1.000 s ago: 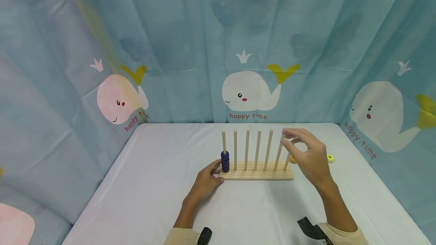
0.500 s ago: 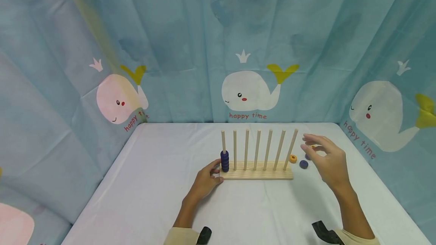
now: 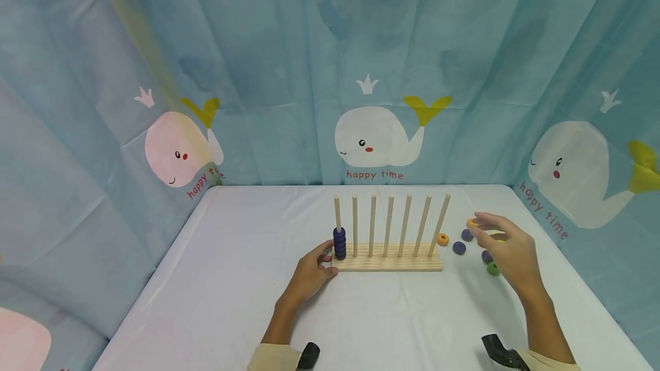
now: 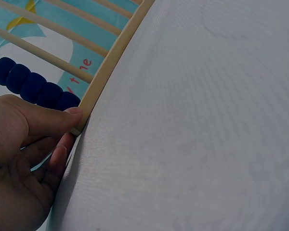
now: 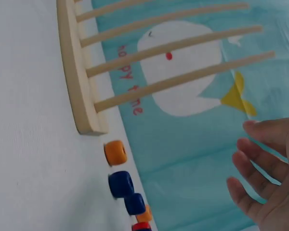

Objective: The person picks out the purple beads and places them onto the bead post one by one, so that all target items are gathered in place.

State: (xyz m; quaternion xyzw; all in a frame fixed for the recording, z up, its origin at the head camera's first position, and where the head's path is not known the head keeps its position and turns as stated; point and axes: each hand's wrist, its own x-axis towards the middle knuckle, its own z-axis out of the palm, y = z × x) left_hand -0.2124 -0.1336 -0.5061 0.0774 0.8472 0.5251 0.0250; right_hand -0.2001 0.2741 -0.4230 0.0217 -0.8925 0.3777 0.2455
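Shifted since the earlier frame, head view: right hand [image 3: 510,251], from pegs [image 3: 405,225] toward loose beads [image 3: 459,248]. On table [image 3: 402,319]: peg rack [image 3: 387,263], with dark-blue beads [image 3: 340,244] stacked on leftmost peg [image 3: 337,210]. Left wrist view: rack end [image 4: 89,98] pinched by left hand [image 4: 14,178]. Right wrist view: fingers [image 5: 254,176] spread.

My head feed comes through evenly lit and fairly sharp, the white tablecloth [image 3: 392,314] bright and free of hard glare, the backdrop [image 3: 278,44] washed pinkish toward the left. I can't see the light's source; a soft, faint shadow falls beside the right hand [image 3: 510,251]. The wide lens makes the outer whales lean. My left wrist feed is dimmer and greyer, its dark blue beads [image 4: 33,85] low in detail; on the right wrist, I get slightly soft edges.
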